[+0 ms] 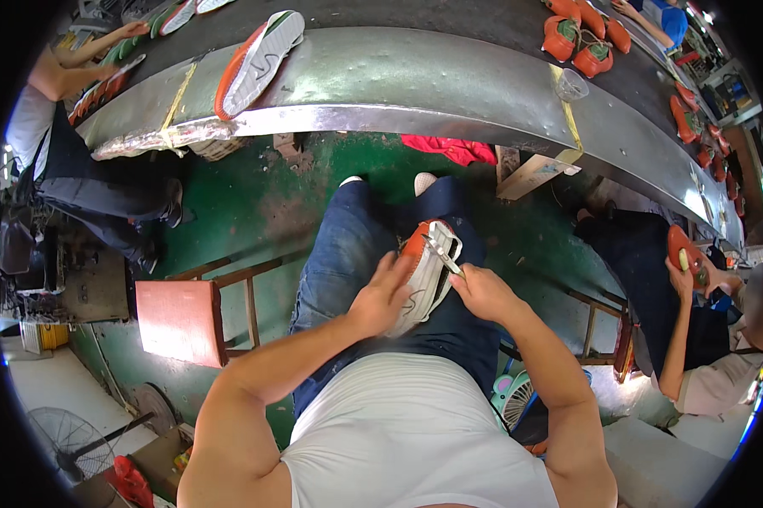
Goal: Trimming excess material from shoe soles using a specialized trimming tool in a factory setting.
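An orange and white shoe (424, 292) lies across my thighs, its sole side facing up and a white rim strip standing off along its right edge. Against the shoe's left side, my left hand (383, 296) steadies it, fingers along the orange upper. My right hand (483, 294) is closed round the handle of a silver metal hand tool that looks like pincers (440, 253). The tip of this tool lies over the sole's far end. Part of its handle is hidden in my fingers.
A metal-edged bench (398, 68) runs ahead, bearing another orange and white shoe (258, 66) and several orange shoes (591, 57). A stool (178, 320) stands left. One person (47, 127) works far left; another (694, 330) at right holds an orange shoe. A fan (72, 444) is lower left.
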